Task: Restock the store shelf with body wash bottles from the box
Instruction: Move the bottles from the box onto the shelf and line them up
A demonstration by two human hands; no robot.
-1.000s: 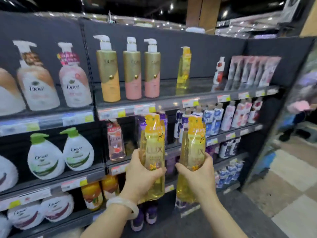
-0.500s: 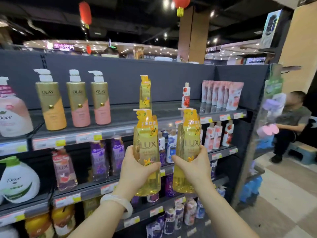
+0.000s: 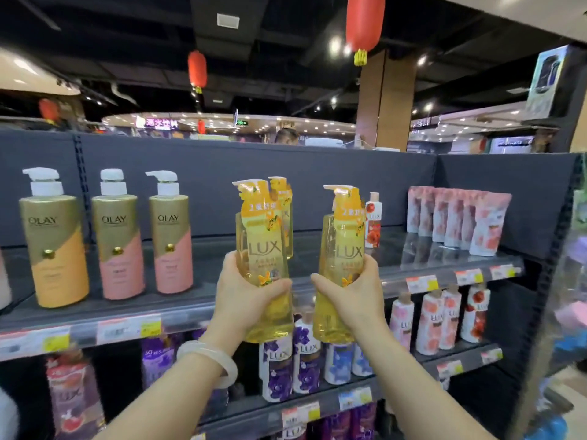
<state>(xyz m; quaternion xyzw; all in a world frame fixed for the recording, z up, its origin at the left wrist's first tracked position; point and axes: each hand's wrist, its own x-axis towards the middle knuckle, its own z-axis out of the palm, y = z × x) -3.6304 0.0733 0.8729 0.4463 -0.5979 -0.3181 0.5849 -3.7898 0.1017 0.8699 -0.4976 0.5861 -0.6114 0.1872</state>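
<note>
Fingers of the left hand point(image 3: 246, 298) curl round the lower body of a yellow LUX bottle point(image 3: 265, 265), thumb across its front, and a pale bangle point(image 3: 209, 360) sits on that wrist. Beside it the right hand point(image 3: 351, 295) grips a second yellow LUX bottle point(image 3: 341, 268) the same way, low on its body. Both bottles stand upright, pump heads up, close together but apart, held in front of the edge of the top shelf point(image 3: 317, 258) and not resting on it. Just behind the left-hand bottle a third yellow pump bottle point(image 3: 284, 198) stands on that shelf, mostly hidden. Left of it on the same shelf stand three gold Olay pump bottles point(image 3: 116, 236), one with an orange lower half and two with pink. To the right stand a small red-flowered LUX bottle point(image 3: 372, 223) and a row of pink refill pouches point(image 3: 457, 220). Price tags point(image 3: 444, 281) line the shelf edge. On the shelf below are purple and blue LUX bottles point(image 3: 305, 360) and pink-and-white ones point(image 3: 438, 319). Red lanterns point(image 3: 363, 22) hang from the dark ceiling above.
</note>
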